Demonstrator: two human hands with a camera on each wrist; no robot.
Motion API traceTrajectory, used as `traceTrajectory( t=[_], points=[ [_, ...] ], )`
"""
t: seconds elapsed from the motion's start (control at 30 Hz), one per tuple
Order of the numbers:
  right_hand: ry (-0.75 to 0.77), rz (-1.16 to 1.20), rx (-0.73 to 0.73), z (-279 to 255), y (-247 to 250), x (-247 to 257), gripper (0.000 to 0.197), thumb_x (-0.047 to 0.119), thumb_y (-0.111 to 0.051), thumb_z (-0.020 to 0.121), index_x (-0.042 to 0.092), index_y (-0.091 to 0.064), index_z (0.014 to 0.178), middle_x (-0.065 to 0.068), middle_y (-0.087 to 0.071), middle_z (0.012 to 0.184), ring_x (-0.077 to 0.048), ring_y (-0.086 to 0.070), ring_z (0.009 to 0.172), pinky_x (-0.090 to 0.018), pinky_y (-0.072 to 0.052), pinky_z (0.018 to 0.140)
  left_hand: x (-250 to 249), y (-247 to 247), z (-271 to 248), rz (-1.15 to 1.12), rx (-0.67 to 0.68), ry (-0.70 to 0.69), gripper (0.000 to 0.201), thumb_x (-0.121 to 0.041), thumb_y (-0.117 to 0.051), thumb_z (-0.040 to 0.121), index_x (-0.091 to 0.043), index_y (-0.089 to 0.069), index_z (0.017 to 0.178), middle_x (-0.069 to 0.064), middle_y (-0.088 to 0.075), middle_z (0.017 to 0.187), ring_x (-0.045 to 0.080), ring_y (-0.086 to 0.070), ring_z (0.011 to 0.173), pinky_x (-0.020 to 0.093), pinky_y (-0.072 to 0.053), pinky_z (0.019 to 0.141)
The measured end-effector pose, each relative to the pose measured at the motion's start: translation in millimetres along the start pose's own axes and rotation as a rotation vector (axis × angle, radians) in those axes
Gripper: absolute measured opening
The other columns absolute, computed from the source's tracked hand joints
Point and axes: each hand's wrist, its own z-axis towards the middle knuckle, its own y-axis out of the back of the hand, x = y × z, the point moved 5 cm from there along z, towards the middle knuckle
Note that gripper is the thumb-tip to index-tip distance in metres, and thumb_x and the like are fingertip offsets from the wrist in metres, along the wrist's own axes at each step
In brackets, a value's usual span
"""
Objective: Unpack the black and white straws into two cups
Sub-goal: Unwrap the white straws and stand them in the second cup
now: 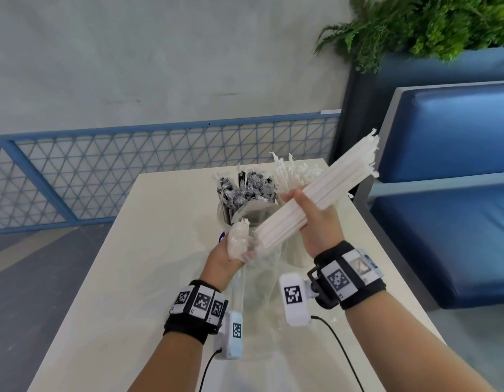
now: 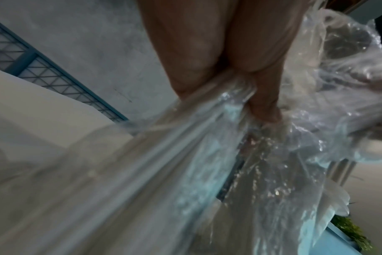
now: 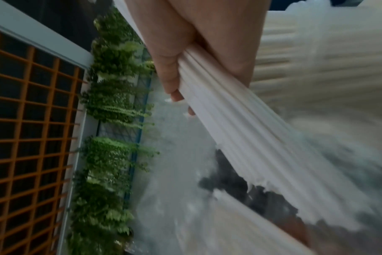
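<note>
Crinkly clear bag [image 1: 256, 281] in L hand [image 1: 225, 257], R hand [image 1: 316, 222] round white straws [image 1: 318, 193]

A grey wall [image 1: 160, 52] with blue mesh railing [image 1: 132, 165], a blue padded bench [image 1: 449, 193], ferns [image 1: 429, 21].

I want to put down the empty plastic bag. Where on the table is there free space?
The table shows bare surface along its left side, from the far edge to the near one, left of the left hand. The far middle is crowded: the black straws and white straws stand there.

Two hands [image 1: 225, 254], two straw clusters upright (black [image 1: 239, 190], white [image 1: 296, 172]), one held bundle [image 1: 316, 193].
</note>
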Motion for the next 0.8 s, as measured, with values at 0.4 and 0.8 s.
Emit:
traceTrajectory(
  t=[0.4,0.8],
  points=[
    [0.311,-0.250,-0.296,42.8,26.6,73.9,0.011,0.021,-0.060,0.078,0.011,-0.060,0.076,-0.008,-0.058,0.081,-0.016,-0.056,0.076,-0.033,-0.047,0.072,3.4,6.0,5.9,-0.096,-0.045,0.028,0.040,-0.023,-0.077,0.069,-0.013,-0.060,0.103,-0.005,-0.066,0.093,-0.008,-0.062,0.081,0.006,-0.046,0.072],
    [0.501,-0.522,-0.169,41.3,0.5,65.0,0.055,0.002,-0.062,0.083,0.020,-0.037,0.128,0.021,-0.051,0.088,0.021,-0.052,0.069,0.003,-0.039,0.064,0.2,4.1,4.3,-0.141,-0.047,0.036,0.050,-0.032,-0.074,0.060,-0.009,-0.061,0.103,0.000,-0.067,0.095,0.008,-0.063,0.090,0.011,-0.049,0.078]
  ],
)
